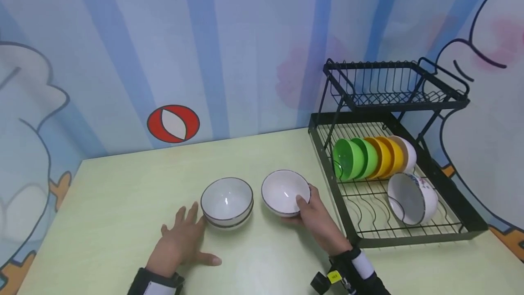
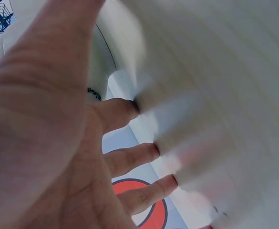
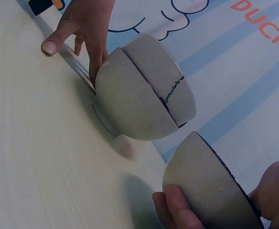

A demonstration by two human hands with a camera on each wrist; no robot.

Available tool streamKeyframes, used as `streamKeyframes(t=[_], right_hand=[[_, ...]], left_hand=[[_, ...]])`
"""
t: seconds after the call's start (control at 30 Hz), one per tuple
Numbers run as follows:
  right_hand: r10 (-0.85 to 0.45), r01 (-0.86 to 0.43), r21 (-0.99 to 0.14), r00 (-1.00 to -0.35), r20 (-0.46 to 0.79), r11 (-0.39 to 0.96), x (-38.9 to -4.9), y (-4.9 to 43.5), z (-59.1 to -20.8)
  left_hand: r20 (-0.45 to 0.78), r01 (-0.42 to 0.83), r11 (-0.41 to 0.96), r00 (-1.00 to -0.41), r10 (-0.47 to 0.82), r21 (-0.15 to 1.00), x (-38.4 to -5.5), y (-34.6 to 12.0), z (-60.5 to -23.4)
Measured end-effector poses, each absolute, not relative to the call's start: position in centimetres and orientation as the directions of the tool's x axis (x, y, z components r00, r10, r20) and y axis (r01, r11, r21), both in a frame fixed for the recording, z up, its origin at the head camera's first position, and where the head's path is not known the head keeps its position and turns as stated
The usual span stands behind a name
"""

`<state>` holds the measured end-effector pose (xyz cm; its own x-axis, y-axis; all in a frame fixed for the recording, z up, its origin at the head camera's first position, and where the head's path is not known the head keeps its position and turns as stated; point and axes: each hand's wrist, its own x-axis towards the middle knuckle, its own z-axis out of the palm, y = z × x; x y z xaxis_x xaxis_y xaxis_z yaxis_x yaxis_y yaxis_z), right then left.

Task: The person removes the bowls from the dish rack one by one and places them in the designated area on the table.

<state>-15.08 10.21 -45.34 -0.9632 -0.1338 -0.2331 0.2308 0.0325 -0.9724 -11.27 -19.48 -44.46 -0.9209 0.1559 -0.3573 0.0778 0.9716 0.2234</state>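
A white bowl (image 1: 282, 191) with a dark rim is held by my right hand (image 1: 321, 223), the thumb over the rim and the fingers under its side. In the right wrist view this bowl (image 3: 203, 179) is tilted, and its shadow falls on the table beside it. To its left stand two nested white bowls (image 1: 227, 200); the right wrist view shows a dotted mark on the upper one. My left hand (image 1: 180, 244) is next to that stack with fingers spread. In the left wrist view its fingertips (image 2: 168, 183) are at the tabletop.
On the right stands a black two-tier dish rack (image 1: 413, 241). Its lower tier holds green bowls (image 1: 345, 162), yellow bowls (image 1: 395, 154) and a white bowl on edge in a row, with a patterned white bowl (image 1: 427, 199) lying in front. A printed wall (image 1: 254, 49) closes off the table's back.
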Motion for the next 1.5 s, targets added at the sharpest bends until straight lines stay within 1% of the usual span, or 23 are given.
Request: streamKeyframes(t=[0.4, 0.67, 1.03, 1.17, 1.27, 1.33, 1.43, 1.5], right_hand=[[-0.14, 0.233, -0.972, -0.962, -0.236, 0.037, -15.1, 10.0, -45.8], [-0.145, 0.237, -0.972, -0.961, -0.236, 0.009, -15.2, 9.9, -46.3], [-0.14, 0.253, -0.966, -0.956, -0.258, 0.055, -15.0, 10.0, -46.0], [-0.129, 0.258, -0.955, -0.952, -0.277, 0.15, -14.8, 10.8, -45.3], [-0.096, 0.21, -0.927, -0.963, -0.25, 0.31, -14.8, 11.6, -44.5], [-0.067, 0.149, -0.894, -0.978, -0.195, 0.423, -14.7, 12.1, -43.8], [-0.027, 0.03, -0.803, -0.998, -0.057, 0.596, -14.5, 12.8, -42.9], [-0.007, -0.031, -0.736, -0.999, 0.036, 0.676, -14.3, 13.1, -42.3]], left_hand=[[-0.36, 0.077, 0.973, -0.92, 0.153, 0.216, -11.4, -19.6, -44.6], [-0.375, 0.069, 0.975, -0.916, 0.145, 0.21, -11.4, -19.4, -44.3], [-0.366, 0.069, 0.972, -0.919, 0.149, 0.223, -11.3, -19.4, -44.3], [-0.355, 0.078, 0.972, -0.922, 0.155, 0.221, -11.2, -19.5, -44.4], [-0.346, 0.086, 0.972, -0.925, 0.159, 0.217, -11.3, -19.5, -44.4], [-0.347, 0.086, 0.973, -0.924, 0.159, 0.215, -11.3, -19.5, -44.4], [-0.356, 0.079, 0.973, -0.922, 0.154, 0.215, -11.3, -19.4, -44.4], [-0.364, 0.075, 0.974, -0.919, 0.151, 0.214, -11.3, -19.4, -44.4]])
